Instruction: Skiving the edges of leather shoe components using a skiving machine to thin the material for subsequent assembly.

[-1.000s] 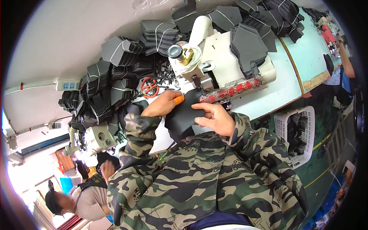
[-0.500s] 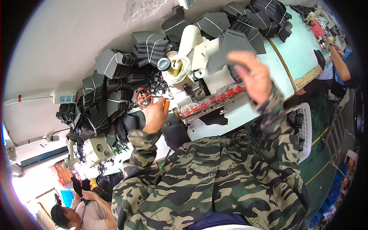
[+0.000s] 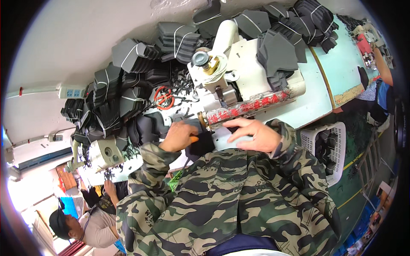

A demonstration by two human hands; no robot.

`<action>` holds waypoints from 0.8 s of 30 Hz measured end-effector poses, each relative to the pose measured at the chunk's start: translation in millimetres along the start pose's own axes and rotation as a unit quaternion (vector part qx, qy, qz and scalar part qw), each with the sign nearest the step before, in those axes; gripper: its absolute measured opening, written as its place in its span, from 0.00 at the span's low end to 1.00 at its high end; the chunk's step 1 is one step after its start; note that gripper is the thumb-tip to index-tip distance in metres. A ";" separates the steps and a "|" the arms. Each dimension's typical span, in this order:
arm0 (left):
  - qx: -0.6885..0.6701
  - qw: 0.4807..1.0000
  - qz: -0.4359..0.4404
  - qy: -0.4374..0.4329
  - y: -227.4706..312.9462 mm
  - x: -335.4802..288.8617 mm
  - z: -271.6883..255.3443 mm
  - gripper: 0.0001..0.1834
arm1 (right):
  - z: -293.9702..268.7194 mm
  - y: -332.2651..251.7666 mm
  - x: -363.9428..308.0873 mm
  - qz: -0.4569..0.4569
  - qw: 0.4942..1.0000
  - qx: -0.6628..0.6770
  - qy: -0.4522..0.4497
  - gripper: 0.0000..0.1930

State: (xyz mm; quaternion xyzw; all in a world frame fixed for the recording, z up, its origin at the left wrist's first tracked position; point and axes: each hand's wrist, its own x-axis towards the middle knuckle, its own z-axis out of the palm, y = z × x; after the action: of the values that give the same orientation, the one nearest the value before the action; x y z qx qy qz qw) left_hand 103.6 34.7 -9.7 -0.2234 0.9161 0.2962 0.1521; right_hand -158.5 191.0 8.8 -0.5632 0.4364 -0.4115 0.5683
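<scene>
Black sheeting [image 3: 200, 147] is lying against the left hand [image 3: 179, 135], whose grip I cannot tell; the right hand [image 3: 258, 136] is hovering nearby, fingers apart. Seemingly light and bendy, it is probably suiting edge holds.

"What does the left hand [image 3: 179, 135] hide?"
"Part of the dark piece [image 3: 200, 147] — I can't tell whether it's gripped or just touched."
"And the far-right co-worker [image 3: 383, 70]?"
"Cut off by the view's right edge — only partly visible."
</scene>
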 end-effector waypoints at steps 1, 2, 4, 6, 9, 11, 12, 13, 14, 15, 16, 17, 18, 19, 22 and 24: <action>-0.108 0.994 0.021 -0.026 17.2 10.4 -20.8 0.09 | 2.4 4.0 -0.4 0.020 0.999 0.004 -0.040 0.13; -0.212 0.975 0.038 -0.052 33.2 20.4 -39.8 0.09 | 5.3 18.8 1.1 -0.019 0.998 -0.049 -0.040 0.14; -0.305 0.951 -0.006 -0.058 45.8 26.3 -60.6 0.08 | 15.7 26.6 7.2 0.177 0.969 0.166 0.036 0.14; -0.352 0.930 -0.085 -0.057 29.6 34.3 -57.7 0.10 | 17.2 20.5 15.0 0.211 0.960 0.134 0.127 0.13; -0.434 0.889 -0.117 -0.091 36.1 27.3 -69.3 0.09 | 17.1 10.2 12.6 0.029 0.980 -0.076 0.179 0.12; -0.548 0.816 -0.099 -0.156 39.3 28.3 -71.9 0.10 | 10.8 11.2 11.0 -0.034 0.976 -0.088 0.196 0.12; -0.547 0.816 -0.099 -0.156 37.0 31.8 -70.6 0.10 | 8.7 11.5 12.5 0.105 0.978 0.125 0.130 0.13; -0.438 0.876 -0.137 -0.152 32.5 39.4 -67.5 0.11 | 12.4 12.0 15.1 0.129 0.973 0.119 0.152 0.14; -0.321 0.920 -0.171 -0.144 30.2 46.0 -65.3 0.11 | 18.5 14.3 18.9 0.153 0.966 0.112 0.173 0.15; -0.270 0.938 -0.177 -0.127 31.7 50.3 -64.0 0.12 | 25.3 18.8 21.7 0.140 0.967 0.091 0.193 0.17; -0.269 0.938 -0.176 -0.129 30.0 53.5 -65.6 0.12 | 27.6 20.5 22.8 0.141 0.966 0.092 0.196 0.17; -0.248 0.946 -0.171 -0.122 27.1 57.5 -68.1 0.12 | 29.4 20.1 24.5 0.137 0.962 0.092 0.215 0.17; -0.228 0.952 -0.169 -0.113 23.6 60.5 -69.5 0.12 | 31.0 20.2 25.8 0.133 0.959 0.092 0.232 0.17; -0.227 0.952 -0.168 -0.114 21.2 67.6 -69.0 0.12 | 32.9 22.7 25.6 0.121 0.955 0.097 0.253 0.19; -0.161 0.985 -0.042 -0.046 20.5 85.7 -63.6 0.14 | 27.9 7.3 12.4 0.134 0.967 -0.005 0.216 0.19; -0.140 0.984 -0.083 -0.076 43.1 101.6 -77.7 0.14 | 12.9 0.9 1.0 0.034 0.948 -0.161 0.272 0.15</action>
State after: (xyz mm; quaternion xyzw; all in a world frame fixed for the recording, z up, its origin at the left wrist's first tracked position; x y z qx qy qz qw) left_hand -16.1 -13.9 29.4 -0.2946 0.8297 0.4236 0.2131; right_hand -145.8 193.7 7.6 -0.4989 0.6538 -0.4536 0.3433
